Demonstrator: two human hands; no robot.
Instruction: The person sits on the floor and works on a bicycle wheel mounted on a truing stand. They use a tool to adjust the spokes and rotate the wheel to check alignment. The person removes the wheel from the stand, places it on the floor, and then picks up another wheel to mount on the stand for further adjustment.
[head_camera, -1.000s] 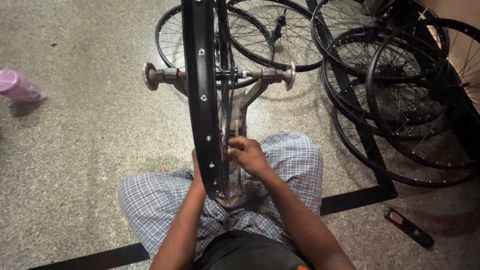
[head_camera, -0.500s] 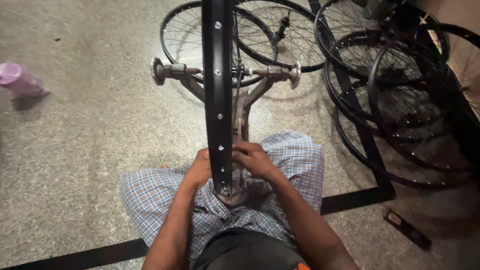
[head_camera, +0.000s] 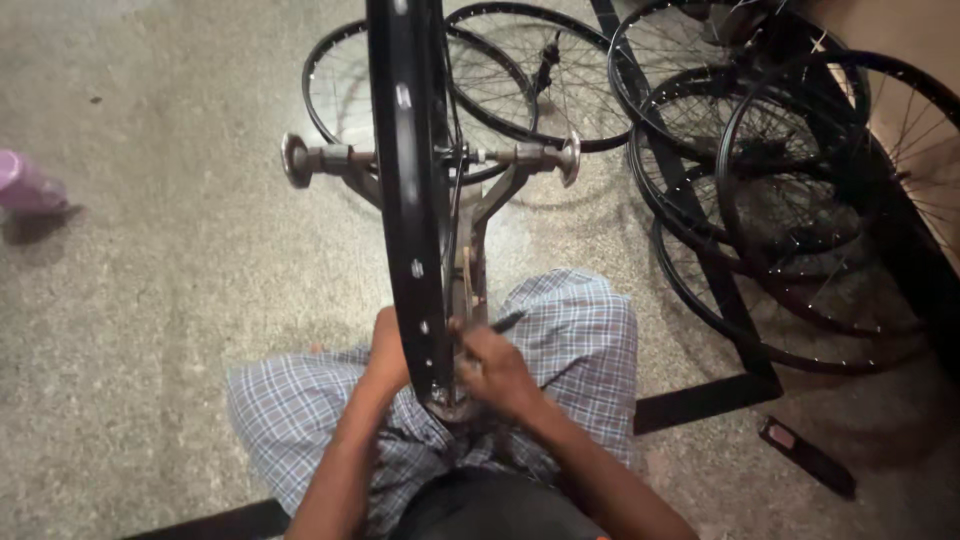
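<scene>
Black metal bicycle rim (head_camera: 405, 190) sits upright in the silver truing stand (head_camera: 470, 215), left hand (head_camera: 388, 352) gripping its near edge, right hand (head_camera: 498, 368) fingers pinching a thin dark tool (head_camera: 508, 321) beside it.

Dim, warm overhead light; soft shadows, slight motion blur.

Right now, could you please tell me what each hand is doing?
Left hand: closed against the black wheel rim, apparently gripping it.
Right hand: fingers closed on a small dark tool at the rim.
</scene>
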